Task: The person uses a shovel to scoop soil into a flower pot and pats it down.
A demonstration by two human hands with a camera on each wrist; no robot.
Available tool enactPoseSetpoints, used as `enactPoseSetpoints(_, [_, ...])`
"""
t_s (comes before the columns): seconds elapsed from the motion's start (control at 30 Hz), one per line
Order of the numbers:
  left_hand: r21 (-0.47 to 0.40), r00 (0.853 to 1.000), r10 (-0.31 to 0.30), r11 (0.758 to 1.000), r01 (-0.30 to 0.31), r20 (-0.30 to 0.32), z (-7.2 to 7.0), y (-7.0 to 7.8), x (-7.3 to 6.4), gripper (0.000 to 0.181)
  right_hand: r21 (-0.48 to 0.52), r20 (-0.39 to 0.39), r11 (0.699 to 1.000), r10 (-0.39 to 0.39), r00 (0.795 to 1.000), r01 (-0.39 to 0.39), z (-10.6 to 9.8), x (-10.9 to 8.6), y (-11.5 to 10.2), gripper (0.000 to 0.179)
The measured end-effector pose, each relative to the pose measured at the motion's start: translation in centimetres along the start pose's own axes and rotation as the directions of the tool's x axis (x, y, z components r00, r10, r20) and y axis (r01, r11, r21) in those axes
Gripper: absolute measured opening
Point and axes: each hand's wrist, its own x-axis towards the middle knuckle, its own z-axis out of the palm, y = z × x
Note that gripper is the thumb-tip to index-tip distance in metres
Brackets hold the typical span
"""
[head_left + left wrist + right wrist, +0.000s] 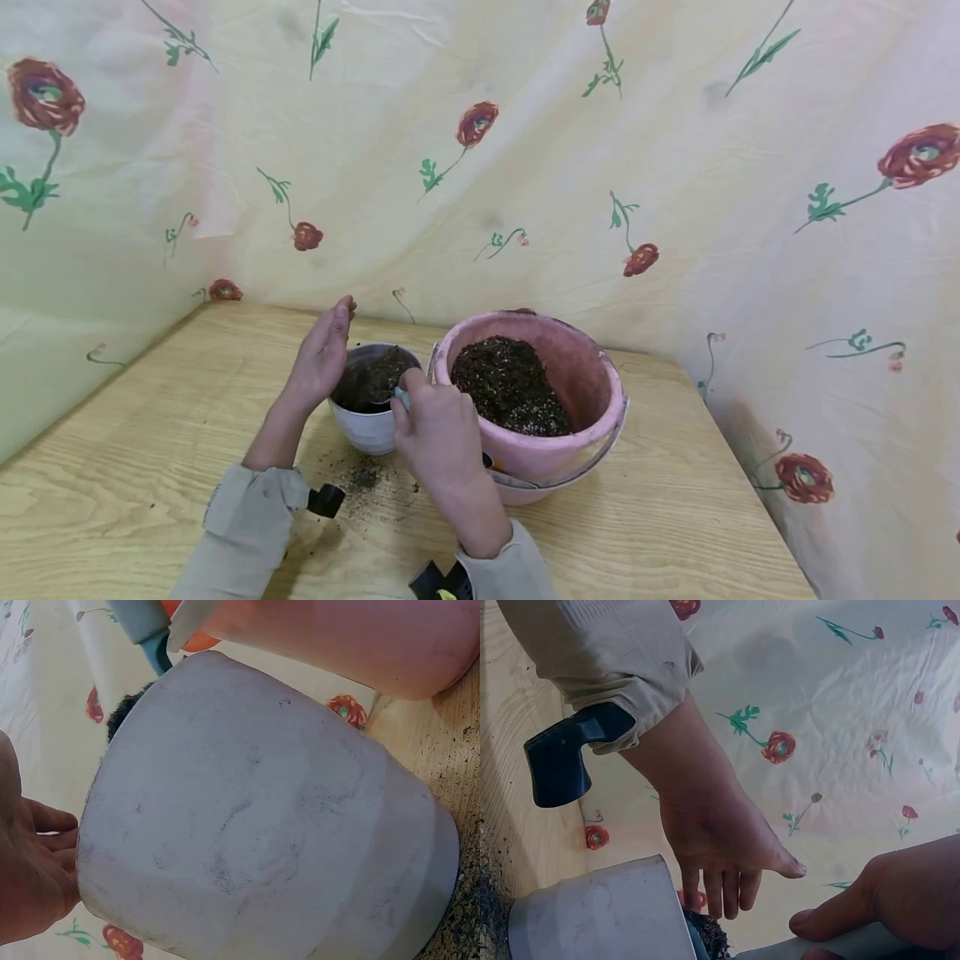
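Observation:
My right hand (442,433) grips the grey-blue handle of a trowel (402,397), its blade loaded with dark soil at the mouth of a white pot (366,429). In the left wrist view, the trowel's blue neck (157,652) shows above the pot's rim, with some soil (126,709) beside it. Along the far left side of the pot, my left hand (322,354) is held upright with its fingers straight. The right wrist view shows that palm (712,825) facing the pot, fingertips close to the rim.
Right of the pot stands a pink bucket (607,379) with a wire handle, partly filled with dark potting soil (502,383). Spilled soil (366,475) lies on the wooden table (675,508) before the pot. Flower-printed sheeting (555,208) hangs behind.

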Motion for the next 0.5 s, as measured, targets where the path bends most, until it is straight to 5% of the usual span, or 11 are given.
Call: enactPoseSetpoints(0.5, [0.027, 1.0, -0.001, 1.0, 0.001, 0.003, -0.07, -0.08, 0.01, 0.062, -0.058, -0.018, 0.998, -0.041, 0.999, 0.04, 0.42, -0.09, -0.14, 0.015])
